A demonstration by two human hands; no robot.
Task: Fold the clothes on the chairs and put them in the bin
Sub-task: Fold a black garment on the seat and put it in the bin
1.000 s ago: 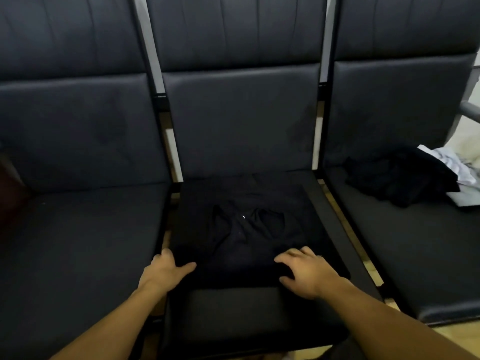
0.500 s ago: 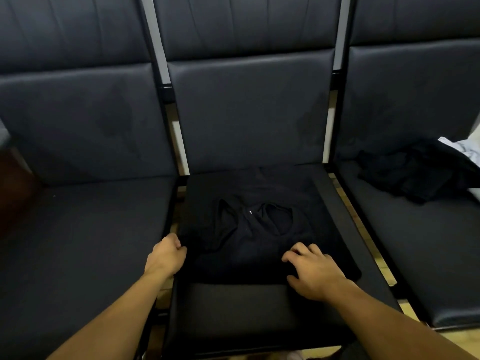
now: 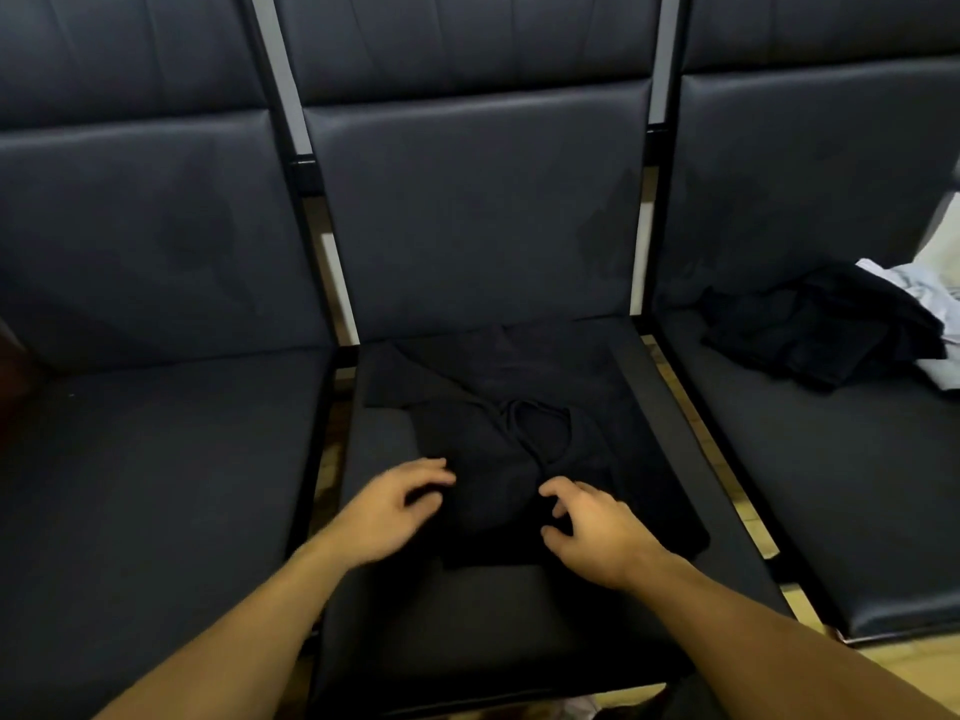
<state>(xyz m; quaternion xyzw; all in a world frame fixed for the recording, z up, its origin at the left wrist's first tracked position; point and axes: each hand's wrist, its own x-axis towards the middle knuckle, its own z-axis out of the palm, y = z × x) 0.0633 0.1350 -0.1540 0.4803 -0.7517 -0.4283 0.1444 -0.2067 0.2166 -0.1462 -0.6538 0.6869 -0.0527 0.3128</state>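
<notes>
A black garment [image 3: 524,449] lies on the seat of the middle chair [image 3: 395,631], its neckline loop showing near the centre. Its left side is folded in over the middle, leaving a bare strip of seat on the left. My left hand [image 3: 395,506] rests on the folded-in left part near the front edge, fingers spread and slightly blurred. My right hand [image 3: 592,532] presses on the garment's front right part with loosely bent fingers. Neither hand grips cloth. No bin is in view.
A heap of black clothes [image 3: 821,330] with a white piece [image 3: 930,298] behind it lies on the right chair [image 3: 857,485]. The left chair [image 3: 156,459] carries nothing. Wooden floor shows through the gaps between the seats.
My left hand has moved right from the garment's left edge onto the cloth, and the left side is now folded inward. My right hand has stayed near the front right.
</notes>
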